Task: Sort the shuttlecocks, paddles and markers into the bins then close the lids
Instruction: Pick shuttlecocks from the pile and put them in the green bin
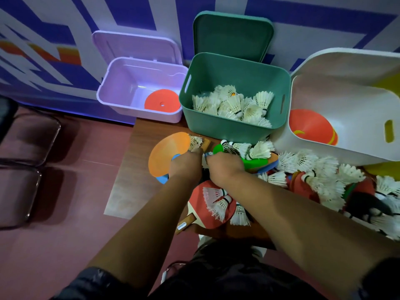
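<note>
My left hand (186,166) grips the edge of an orange disc marker (167,151) that has a blue one under it, at the table's left side. My right hand (225,166) has its fingers curled on a green marker (253,163) atop a stack of coloured markers, with shuttlecocks (259,149) lying on it. A red paddle (203,213) with a wooden handle lies under my forearms, shuttlecocks on its face. Many more shuttlecocks (324,169) are heaped to the right. The green bin (229,128) holds shuttlecocks, and the purple bin (121,105) holds one red marker (162,102).
The white bin (324,146) at the right holds red discs (311,126). All three lids stand open against the patterned wall. A wooden handle (207,145) pokes out behind my left hand. Two padded chairs (28,148) stand left of the table (134,169).
</note>
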A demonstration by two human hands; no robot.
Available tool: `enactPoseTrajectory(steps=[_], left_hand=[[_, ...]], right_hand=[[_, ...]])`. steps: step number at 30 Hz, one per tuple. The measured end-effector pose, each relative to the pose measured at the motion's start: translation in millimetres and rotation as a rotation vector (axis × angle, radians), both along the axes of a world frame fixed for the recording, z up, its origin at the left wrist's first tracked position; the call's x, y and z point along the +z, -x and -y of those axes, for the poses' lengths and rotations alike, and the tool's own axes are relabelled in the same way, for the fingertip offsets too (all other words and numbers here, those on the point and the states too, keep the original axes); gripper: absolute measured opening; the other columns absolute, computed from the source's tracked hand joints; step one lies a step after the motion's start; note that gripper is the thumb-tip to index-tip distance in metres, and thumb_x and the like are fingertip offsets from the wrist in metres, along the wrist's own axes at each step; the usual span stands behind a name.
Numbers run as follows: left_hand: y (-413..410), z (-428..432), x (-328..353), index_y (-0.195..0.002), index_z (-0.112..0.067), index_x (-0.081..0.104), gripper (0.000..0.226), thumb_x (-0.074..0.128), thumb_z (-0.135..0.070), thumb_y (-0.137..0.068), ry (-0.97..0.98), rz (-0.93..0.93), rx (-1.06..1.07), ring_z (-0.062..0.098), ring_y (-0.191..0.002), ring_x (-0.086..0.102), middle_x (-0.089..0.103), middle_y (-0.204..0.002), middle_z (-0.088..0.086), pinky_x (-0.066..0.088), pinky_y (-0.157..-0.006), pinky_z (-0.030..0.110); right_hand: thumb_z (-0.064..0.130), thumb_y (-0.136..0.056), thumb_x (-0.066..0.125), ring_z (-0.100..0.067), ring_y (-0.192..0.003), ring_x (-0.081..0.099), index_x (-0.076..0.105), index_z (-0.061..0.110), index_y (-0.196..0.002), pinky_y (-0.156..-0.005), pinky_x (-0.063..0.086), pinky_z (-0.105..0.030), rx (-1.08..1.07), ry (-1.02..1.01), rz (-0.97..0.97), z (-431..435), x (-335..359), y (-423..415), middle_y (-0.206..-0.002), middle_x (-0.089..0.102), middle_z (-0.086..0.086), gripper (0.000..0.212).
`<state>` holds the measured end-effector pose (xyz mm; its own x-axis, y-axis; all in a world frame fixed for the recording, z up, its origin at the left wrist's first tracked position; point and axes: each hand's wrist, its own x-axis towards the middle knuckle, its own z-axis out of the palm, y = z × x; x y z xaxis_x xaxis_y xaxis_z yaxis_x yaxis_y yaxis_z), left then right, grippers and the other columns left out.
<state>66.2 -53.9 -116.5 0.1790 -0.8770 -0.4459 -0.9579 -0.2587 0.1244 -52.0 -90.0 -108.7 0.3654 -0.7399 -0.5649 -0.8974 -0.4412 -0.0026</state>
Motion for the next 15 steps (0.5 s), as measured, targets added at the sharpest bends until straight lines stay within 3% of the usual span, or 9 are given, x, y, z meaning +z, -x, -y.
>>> enactPoseTrajectory(steps=[4,7,12,15], left_hand=[[-5,-8,-2,-0.134,-0.019,0.049,0.036,0.055,-0.015,-0.099,-0.005,0.059,0.003,0.033,-0.088,0.064,0.064,-0.097,0.006,0.044,-0.066,0.038],[-12,-15,-8,-0.125,-0.018,0.055,0.026,0.054,-0.015,-0.099,0.014,0.059,0.038,0.03,-0.078,0.056,0.051,-0.084,0.004,0.044,-0.064,0.038],[-16,-31,-8,-0.107,-0.018,0.061,0.011,0.056,-0.021,-0.098,0.092,0.027,0.082,0.03,-0.071,0.054,0.042,-0.073,0.0,0.048,-0.06,0.036],[-19,-43,-8,-0.108,-0.021,0.064,0.014,0.055,-0.023,-0.099,0.131,-0.023,0.122,0.03,-0.073,0.058,0.049,-0.075,0.001,0.052,-0.059,0.036]], right_hand=[[0.001,-0.094,0.054,-0.035,-0.097,0.07,0.051,0.021,-0.142,-0.063,0.046,-0.036,0.062,0.089,0.044,-7,2,7,-0.109,0.07,-0.009,0.052],[0.0,-0.094,0.055,-0.036,-0.093,0.07,0.042,0.021,-0.149,-0.053,0.037,-0.034,0.061,0.101,0.083,-8,2,9,-0.107,0.07,-0.011,0.061],[0.001,-0.095,0.055,-0.037,-0.102,0.069,0.05,0.019,-0.143,-0.064,0.044,-0.038,0.04,0.051,0.069,-10,-2,9,-0.118,0.068,-0.014,0.051],[0.002,-0.096,0.057,-0.036,-0.105,0.069,0.056,0.016,-0.136,-0.066,0.045,-0.038,0.063,0.065,0.031,-16,-8,9,-0.119,0.068,-0.012,0.042]])
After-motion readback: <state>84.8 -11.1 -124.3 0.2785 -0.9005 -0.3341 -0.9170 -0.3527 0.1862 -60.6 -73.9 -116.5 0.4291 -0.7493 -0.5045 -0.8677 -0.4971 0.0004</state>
